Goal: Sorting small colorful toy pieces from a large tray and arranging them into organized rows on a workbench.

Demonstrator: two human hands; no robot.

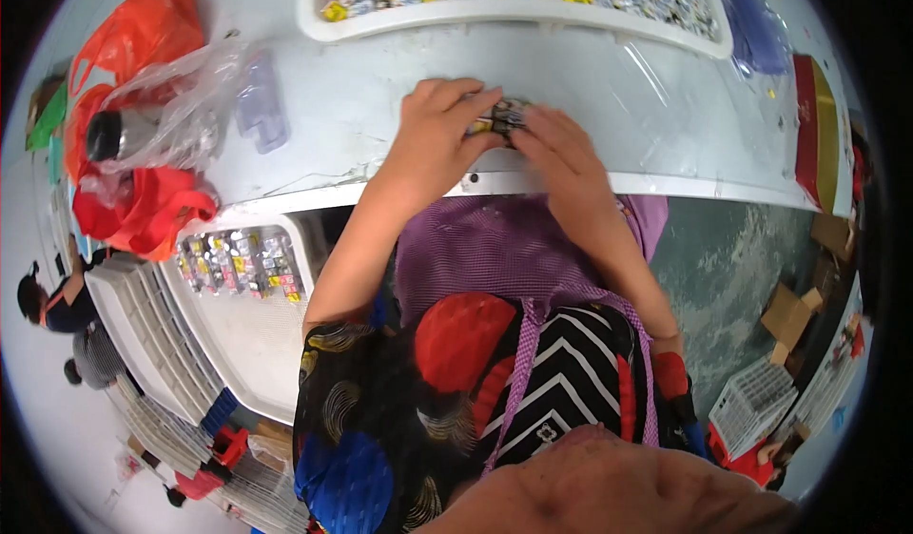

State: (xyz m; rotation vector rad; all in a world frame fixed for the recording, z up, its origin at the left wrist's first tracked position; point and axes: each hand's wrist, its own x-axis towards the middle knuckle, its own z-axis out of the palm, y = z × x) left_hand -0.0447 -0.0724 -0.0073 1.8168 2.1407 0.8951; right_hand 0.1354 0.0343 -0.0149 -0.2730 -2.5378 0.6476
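Note:
A small bunch of shiny printed packets [509,114] lies low over the table near its front edge, between my two hands. My left hand [436,127] curls around the left end of the bunch, thumb on the near side and fingers on the far side. At the other end, my right hand [563,154] presses its fingers against the packets, slightly blurred. The fingers partly cover the bunch, so the number of packets cannot be made out. Beyond my hands stands a white tray [514,9] filled with similar silver, white and yellow packets.
Left on the table [333,106] are red bags [157,35], a clear bag [204,82] around a dark-lidded bottle, and a clear plastic piece [261,106]. A second white tray [257,344] with packet rows stands lower left. A red-gold box [816,135] is at right.

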